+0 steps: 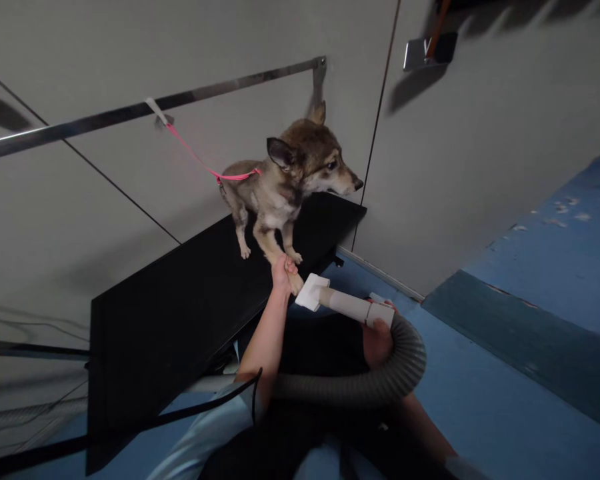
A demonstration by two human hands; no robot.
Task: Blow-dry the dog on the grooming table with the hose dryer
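A furry dog stands on a matt black table beside a ribbed grey hose and shiny metal rail.

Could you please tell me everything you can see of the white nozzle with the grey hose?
The nozzle is white, plastic by its look: a flat, wide head on a round tube, tilted up to the left. Its head lies next to the dog's front paw, which the left hand holds. The right hand grips its rear end, where a ribbed grey hose joins and curves down and left.
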